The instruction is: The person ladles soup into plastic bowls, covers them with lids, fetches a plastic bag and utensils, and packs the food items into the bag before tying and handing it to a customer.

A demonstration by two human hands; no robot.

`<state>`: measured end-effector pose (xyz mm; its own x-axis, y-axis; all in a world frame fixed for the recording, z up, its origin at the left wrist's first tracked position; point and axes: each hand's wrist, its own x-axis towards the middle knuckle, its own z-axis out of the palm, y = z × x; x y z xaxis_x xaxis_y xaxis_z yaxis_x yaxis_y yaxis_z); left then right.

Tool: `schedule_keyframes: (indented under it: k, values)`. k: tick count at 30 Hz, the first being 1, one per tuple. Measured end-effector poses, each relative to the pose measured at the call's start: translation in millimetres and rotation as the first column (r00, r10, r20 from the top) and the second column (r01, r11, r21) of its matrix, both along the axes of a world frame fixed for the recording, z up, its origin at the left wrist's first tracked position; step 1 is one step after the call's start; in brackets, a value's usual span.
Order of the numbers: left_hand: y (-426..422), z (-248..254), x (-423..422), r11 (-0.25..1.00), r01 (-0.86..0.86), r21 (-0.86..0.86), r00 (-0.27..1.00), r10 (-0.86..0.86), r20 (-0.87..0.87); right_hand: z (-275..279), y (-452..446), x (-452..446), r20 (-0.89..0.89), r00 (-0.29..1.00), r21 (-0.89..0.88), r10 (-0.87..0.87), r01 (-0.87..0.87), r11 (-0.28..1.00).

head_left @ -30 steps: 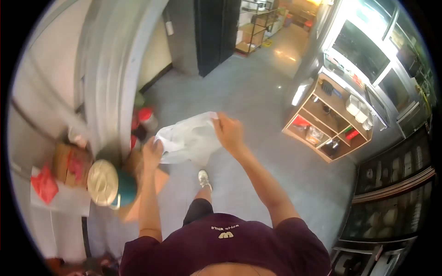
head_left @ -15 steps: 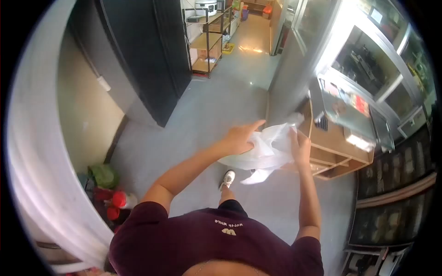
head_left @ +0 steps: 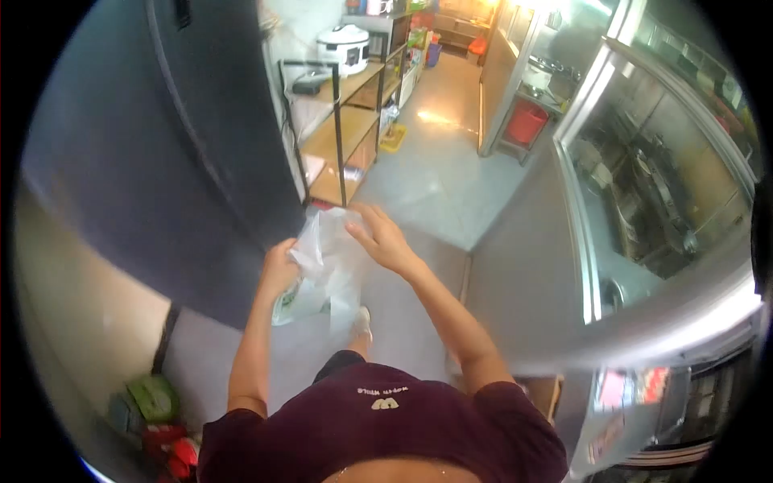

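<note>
A white, thin plastic bag (head_left: 326, 270) hangs in front of me, its lower part over the floor near my shoe. My left hand (head_left: 280, 267) is closed on the bag's left edge. At the upper right of the bag is my right hand (head_left: 385, 241), its thumb apart from the stretched fingers, which touch or nearly touch the rim. The fingertips are slightly blurred. Something green shows low on the bag's left side; whether it is print or contents I cannot tell.
Ahead on the left stands a shelf rack (head_left: 334, 129) with a white rice cooker (head_left: 344, 50). A dark cabinet (head_left: 161, 145) is on my left, a grey partition with windows (head_left: 523, 233) on my right. A red bucket (head_left: 526, 122) sits farther down the passage.
The view has turned right and come closer to the rack. Both hands and the bag have shifted left in view. My left hand now grips the edge, while my right hand's fingers have spread.
</note>
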<state>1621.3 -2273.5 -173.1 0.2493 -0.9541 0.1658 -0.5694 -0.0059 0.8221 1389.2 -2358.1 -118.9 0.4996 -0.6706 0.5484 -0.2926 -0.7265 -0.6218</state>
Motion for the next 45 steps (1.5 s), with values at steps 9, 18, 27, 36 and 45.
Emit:
schedule_keyframes:
  k: [9, 18, 27, 36, 45]
  values:
    - [-452.7, 49.0, -74.6, 0.973, 0.209, -0.097, 0.951, -0.178, 0.254, -104.4, -335.6, -167.1, -0.247, 0.886, 0.340, -0.393, 0.459, 0.821]
    - [-855.6, 15.3, -140.2, 0.966, 0.196, -0.168, 0.965, -0.159, 0.209, -130.4, -744.4, -260.7, -0.372, 0.780, 0.228, -0.503, 0.602, 0.765]
    - [-1132.1, -22.7, -102.7, 0.996, -0.066, 0.060, 0.997, 0.064, 0.033, -94.2, -1180.2, -150.4, -0.327, 0.938, 0.306, -0.113, 0.218, 0.927]
    - [-1435.8, 0.4, -118.5, 1.000, -0.014, 0.005, 0.980, 0.013, 0.196, -94.9, -1511.6, -149.0, -0.265, 0.960, 0.264, -0.092, 0.164, 0.950]
    - [-1611.4, -49.6, -143.7, 0.935, -0.352, 0.031, 0.900, 0.330, 0.284, -131.5, -1858.4, -114.9, -0.371, 0.928, 0.260, 0.038, 0.064, 0.963]
